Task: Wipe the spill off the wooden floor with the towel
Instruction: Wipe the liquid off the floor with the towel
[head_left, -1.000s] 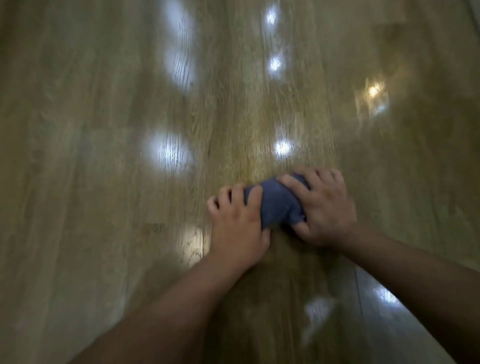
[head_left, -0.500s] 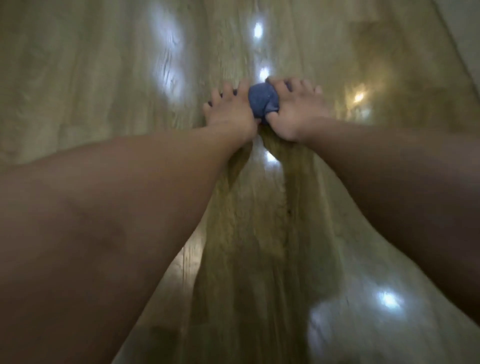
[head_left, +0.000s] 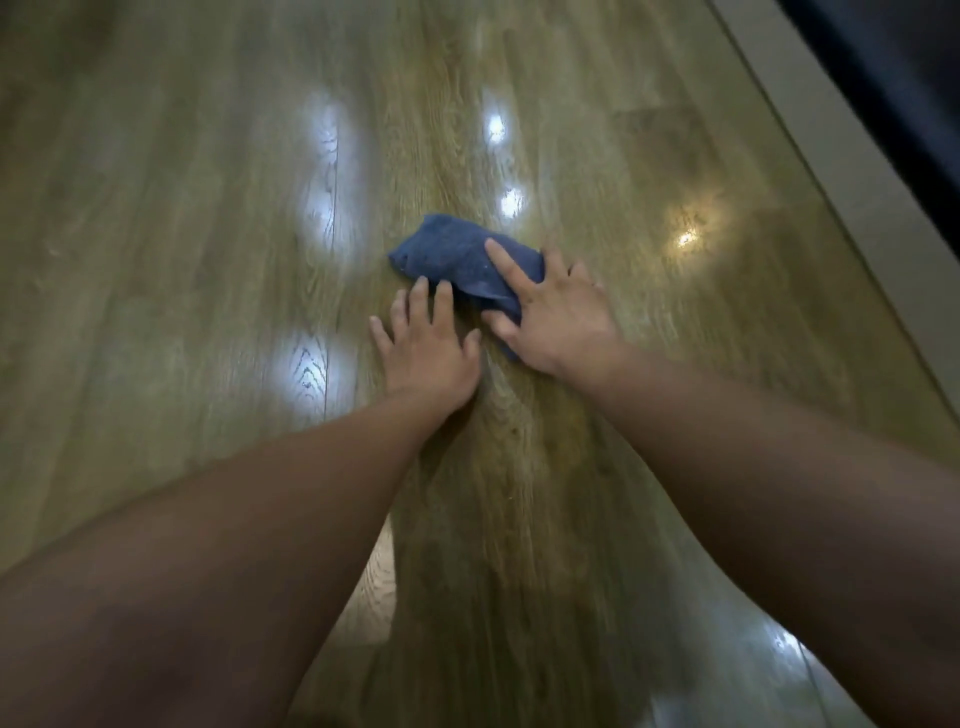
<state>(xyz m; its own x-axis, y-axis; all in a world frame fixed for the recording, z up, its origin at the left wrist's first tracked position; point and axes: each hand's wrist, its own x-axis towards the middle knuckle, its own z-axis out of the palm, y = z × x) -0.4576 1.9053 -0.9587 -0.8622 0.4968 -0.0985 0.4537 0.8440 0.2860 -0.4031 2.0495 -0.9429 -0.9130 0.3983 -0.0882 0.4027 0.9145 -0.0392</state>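
right hand (head_left: 556, 322) flat on towel (head_left: 452, 252) | left hand (head_left: 428, 353) flat beside, unclenched | skirting board (head_left: 862, 171) well right of both | spill on floor (head_left: 182, 260) unclear (glare)

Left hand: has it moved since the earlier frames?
Yes. The left hand has slid off the towel toward the person onto the bare wooden floor; its fingertips just reach the towel's near edge.

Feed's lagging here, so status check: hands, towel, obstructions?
Right hand flat, pressing blue towel. Left hand flat on wooden floor, fingertips at towel edge. Nothing blocking; spill unreadable in glare.
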